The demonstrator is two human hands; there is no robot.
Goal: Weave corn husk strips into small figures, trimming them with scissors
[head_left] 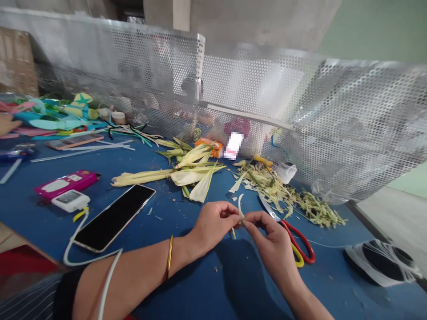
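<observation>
My left hand (213,224) and my right hand (271,240) meet over the blue table, thumbs and fingers pinched on a thin pale strip of corn husk (240,203). Its upper end sticks up above the fingertips; the middle is hidden by them. Just beyond my right hand lie scissors (308,248) with red and yellow handles, blades pointing away. A bunch of whole corn husks (196,178) rests ahead of my left hand. Farther right is a heap of husk scraps (276,186). White thread runs over the table to a dark spool (380,262).
A dark-screened phone (115,218), a white device with a cable (70,200) and a magenta case (66,183) lie left; the cable crosses my left forearm. Perforated metal panels (247,84) border the back. Colourful cut pieces (60,115) and another person's hand (6,124) are far left.
</observation>
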